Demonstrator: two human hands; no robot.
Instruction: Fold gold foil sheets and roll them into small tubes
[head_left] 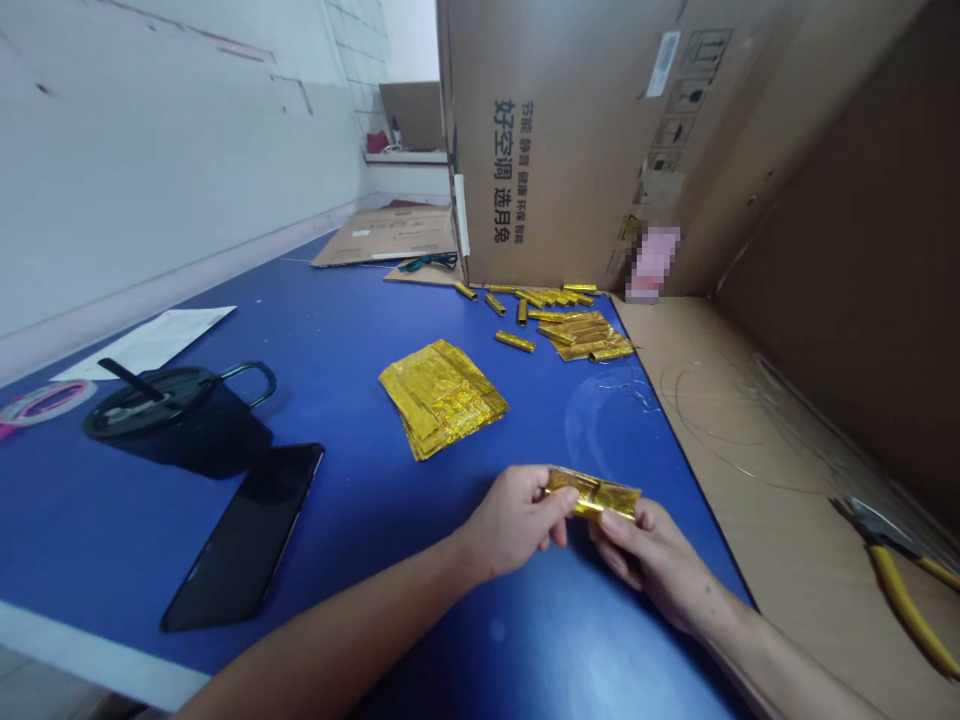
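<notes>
Between both hands, above the blue table, is a folded or partly rolled sheet of shiny gold foil paper (592,492). My left hand (517,515) pinches its left end, thumb on top and fingers beneath. At the other end my right hand (649,555) grips it, with the thumb pressed on the near edge. A stack of flat gold foil sheets (442,398) lies on the table ahead of my left hand. Farther back, several rolled gold foil tubes (515,342) are scattered, some resting on brownish-gold sheets (581,332).
A black lidded mug (187,420) with a straw and a black phone (247,540) occupy the left. White paper (161,340) lies behind them. A large cardboard box (555,150) rises at the back. Yellow-handled pliers (896,575) and thin wire (720,465) lie on cardboard at right.
</notes>
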